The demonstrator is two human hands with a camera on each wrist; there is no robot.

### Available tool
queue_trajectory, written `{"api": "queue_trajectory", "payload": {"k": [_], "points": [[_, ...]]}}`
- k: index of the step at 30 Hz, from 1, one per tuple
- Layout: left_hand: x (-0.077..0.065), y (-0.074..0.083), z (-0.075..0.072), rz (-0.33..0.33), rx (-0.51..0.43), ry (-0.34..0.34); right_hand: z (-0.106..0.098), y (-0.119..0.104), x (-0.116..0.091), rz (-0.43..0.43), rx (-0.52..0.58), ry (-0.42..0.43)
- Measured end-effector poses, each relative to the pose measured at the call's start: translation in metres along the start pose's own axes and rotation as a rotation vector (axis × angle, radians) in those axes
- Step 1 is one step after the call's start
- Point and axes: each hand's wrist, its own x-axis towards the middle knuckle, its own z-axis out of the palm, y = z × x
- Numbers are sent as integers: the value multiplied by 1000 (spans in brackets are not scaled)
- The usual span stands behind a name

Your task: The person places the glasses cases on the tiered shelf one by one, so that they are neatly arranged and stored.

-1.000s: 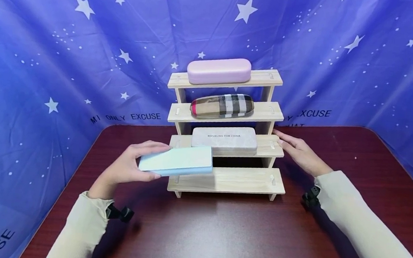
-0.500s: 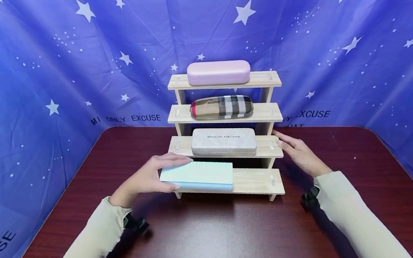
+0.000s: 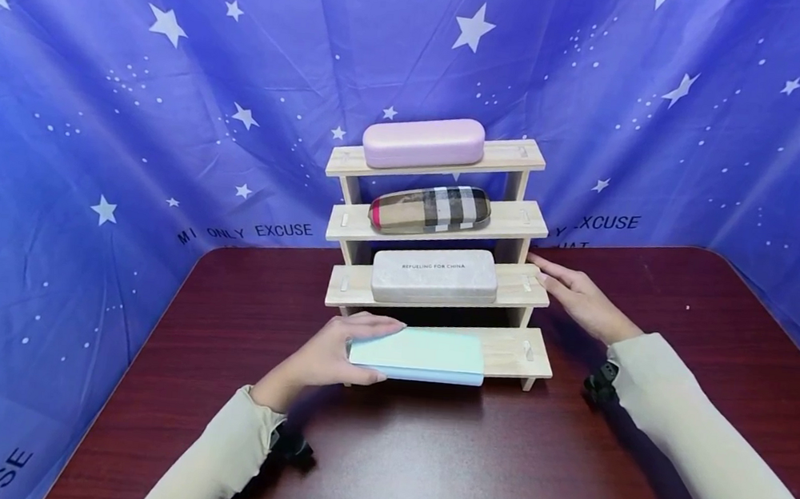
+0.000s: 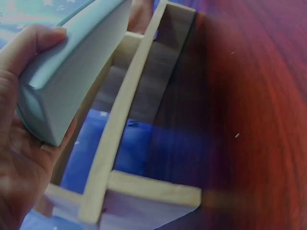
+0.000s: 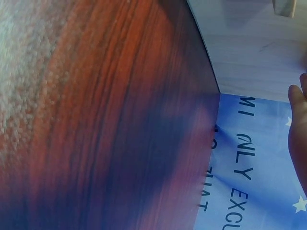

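Note:
My left hand grips the left end of a light blue glasses case, thumb on the near side and fingers on the far side. The case hangs over the lowest step of a wooden tiered rack and hides much of it. In the left wrist view, a gap shows between the case and the rack's boards. My right hand rests its extended fingers against the rack's right side. Only part of the right hand shows in the right wrist view.
A pink glasses case lies on the top step, a plaid case on the second, and a grey lettered case on the third. The rack stands on a dark red table before a blue star-patterned curtain.
My left hand has carried the light blue case rightward and down, from left of the rack to over its lowest step. The right hand has stayed at the rack's side.

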Motion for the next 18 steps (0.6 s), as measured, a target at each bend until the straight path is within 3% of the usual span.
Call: {"api": "queue_trajectory", "payload": {"k": [8,18], "points": [[9,3,12,-97,-8,-13,0,3,0,15,7,-14],[16,-11,19,-57,9,17,-1,3,0,6,7,-13]]}}
